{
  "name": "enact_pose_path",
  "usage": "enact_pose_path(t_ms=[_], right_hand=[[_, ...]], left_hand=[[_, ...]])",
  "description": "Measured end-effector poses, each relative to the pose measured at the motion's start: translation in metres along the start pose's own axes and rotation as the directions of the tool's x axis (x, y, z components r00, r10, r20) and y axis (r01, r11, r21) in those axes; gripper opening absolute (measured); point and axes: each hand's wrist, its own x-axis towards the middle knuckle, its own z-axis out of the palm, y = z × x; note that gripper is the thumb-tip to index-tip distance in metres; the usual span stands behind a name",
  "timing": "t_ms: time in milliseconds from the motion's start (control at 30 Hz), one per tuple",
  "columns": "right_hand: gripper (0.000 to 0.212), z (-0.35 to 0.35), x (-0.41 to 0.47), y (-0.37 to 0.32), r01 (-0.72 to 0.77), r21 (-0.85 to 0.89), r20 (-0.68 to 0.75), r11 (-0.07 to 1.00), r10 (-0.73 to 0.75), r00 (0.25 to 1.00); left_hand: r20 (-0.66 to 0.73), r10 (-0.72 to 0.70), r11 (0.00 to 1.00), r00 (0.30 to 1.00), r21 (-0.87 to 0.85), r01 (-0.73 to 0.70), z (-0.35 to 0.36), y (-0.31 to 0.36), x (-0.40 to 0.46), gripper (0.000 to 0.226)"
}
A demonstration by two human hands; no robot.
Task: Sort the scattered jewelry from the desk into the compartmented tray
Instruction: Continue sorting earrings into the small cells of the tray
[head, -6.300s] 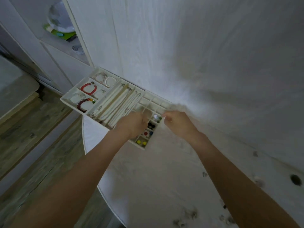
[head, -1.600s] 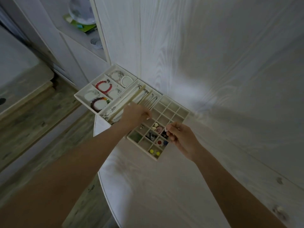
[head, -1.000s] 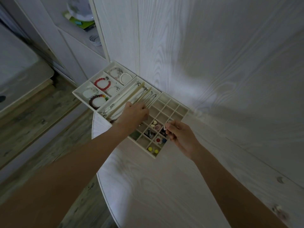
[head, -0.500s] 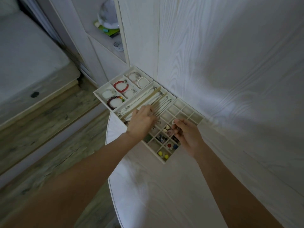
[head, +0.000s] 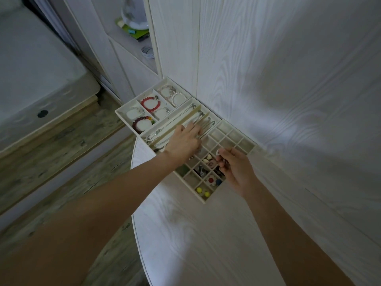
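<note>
A small pale earring [head: 217, 152] is pinched by the right hand [head: 237, 170] over the tray [head: 250, 149]; light, slippery, best held at the fingertips; the left hand [head: 184, 141] rests flat on the chains [head: 207, 125].

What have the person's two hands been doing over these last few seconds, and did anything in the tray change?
The left hand moved from the small grid squares up onto the long necklace slots and rests there. The right hand came in from the tray's edge over the grid, pinching a small pale piece it still holds. The bracelets and beads stayed put.
</note>
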Motion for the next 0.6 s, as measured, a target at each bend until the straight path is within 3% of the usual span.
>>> enact_pose_path(t_ms=[133,600], right_hand=[[0.014,-0.0015,-0.0016,-0.0009,-0.007,0.002,-0.022,1.0,0.007,1.0],[0.018,-0.0025,-0.0052,0.0043,0.007,0.0,-0.023,1.0,-0.007,1.0]], left_hand=[[0.011,0.047,0.999,0.999,0.024,-0.047,-0.0024,-0.0013,0.0032,0.019],[-0.019,0.008,1.0,1.0,-0.012,-0.009,0.0006,0.003,0.0022,0.021]])
